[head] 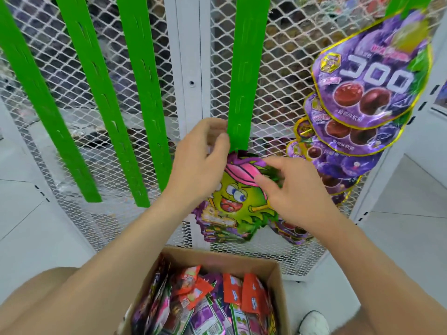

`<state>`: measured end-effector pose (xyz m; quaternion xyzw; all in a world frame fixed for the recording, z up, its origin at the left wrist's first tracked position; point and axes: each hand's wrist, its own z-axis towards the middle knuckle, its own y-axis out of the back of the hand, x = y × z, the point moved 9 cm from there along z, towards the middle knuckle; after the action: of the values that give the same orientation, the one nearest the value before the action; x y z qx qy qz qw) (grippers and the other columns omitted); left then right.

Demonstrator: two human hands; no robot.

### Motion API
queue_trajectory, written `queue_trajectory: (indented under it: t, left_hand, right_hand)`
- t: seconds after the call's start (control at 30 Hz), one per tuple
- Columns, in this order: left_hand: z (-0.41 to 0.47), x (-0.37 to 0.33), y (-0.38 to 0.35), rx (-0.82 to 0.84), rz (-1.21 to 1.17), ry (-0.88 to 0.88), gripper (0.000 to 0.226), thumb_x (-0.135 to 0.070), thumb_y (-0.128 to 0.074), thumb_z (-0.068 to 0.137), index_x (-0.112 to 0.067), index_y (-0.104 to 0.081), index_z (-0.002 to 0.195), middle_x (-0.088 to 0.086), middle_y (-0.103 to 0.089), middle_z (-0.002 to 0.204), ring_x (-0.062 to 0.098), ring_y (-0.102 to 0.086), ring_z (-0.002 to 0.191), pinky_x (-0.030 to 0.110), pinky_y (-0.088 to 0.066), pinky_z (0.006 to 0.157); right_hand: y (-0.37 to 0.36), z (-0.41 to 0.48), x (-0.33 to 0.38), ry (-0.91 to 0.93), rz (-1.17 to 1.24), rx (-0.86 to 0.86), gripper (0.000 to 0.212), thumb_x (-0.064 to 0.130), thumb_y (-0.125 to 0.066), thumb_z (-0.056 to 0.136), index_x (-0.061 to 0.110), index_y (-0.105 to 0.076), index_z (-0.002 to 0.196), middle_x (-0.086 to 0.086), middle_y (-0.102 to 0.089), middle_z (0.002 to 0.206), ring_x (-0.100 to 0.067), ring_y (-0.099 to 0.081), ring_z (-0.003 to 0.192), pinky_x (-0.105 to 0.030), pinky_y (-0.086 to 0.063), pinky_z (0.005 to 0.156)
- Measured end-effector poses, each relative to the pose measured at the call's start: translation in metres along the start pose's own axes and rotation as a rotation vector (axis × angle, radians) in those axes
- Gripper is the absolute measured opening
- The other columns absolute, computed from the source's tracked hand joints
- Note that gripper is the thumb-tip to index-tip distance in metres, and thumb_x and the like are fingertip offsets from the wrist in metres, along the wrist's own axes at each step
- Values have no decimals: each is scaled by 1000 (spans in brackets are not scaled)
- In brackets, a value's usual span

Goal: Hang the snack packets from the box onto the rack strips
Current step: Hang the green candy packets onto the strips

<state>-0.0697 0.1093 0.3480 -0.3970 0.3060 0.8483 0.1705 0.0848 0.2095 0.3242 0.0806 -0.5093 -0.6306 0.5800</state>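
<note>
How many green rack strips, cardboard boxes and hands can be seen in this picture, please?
Green rack strips: 5
Cardboard boxes: 1
Hands, left and right: 2
Total: 8

Box with loose packets at six o'clock, before the mesh rack; strips hang on it; a packet at twelve, hung packets at two.
</note>
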Motion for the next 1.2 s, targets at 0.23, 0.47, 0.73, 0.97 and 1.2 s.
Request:
queue_trajectory:
  t: [0.23, 0.47, 0.73, 0.97, 1.2]
  left_hand:
    - [23, -12, -7, 129, -132, 81, 36, -46, -57, 106, -18, -70, 86, 0, -56, 70, 15, -53, 67, 35, -43, 72]
    - [19, -8, -10, 248, -140, 201, 64, -73, -52, 93, -14, -78, 96, 37, -67, 100, 31, -68, 75, 56, -57, 97]
    - [16, -6, -9, 270, -276, 298, 39, -50, -63, 101, -19, -85, 90, -2, -82, 88, 14, -78, 93, 34, -55, 102]
    - [21, 3, -7, 208, -238, 313, 41, -54, -65, 99, -20, -86, 90, -3, -82, 96, 3, -75, 97, 21, -54, 83]
    - [24, 8, 0, 135, -239, 290, 57, -56, -67, 97, 0, -76, 97, 9, -55, 80, 16, -50, 69, 26, -50, 80]
  right_hand:
    - [27, 17, 8, -74, 342, -333, 22, 18, -80, 90, 20, -71, 110, 15, -77, 92, -3, -74, 87, -39, -59, 86]
    - [40, 14, 29, 4, 320, -509, 19, 13, -75, 92, 19, -66, 107, 21, -71, 87, -5, -72, 84, -33, -57, 81]
    - [49, 7, 36, 28, 269, -616, 18, 20, -76, 91, 19, -67, 106, 19, -72, 82, -8, -71, 75, -46, -57, 77]
    - [40, 7, 38, 62, 177, -513, 16, 20, -75, 88, 21, -67, 102, 22, -71, 83, -12, -72, 77, -55, -54, 85]
    - [25, 6, 31, 60, 115, -391, 18, 17, -77, 88, 20, -62, 99, 15, -69, 82, -8, -68, 78, -51, -54, 81]
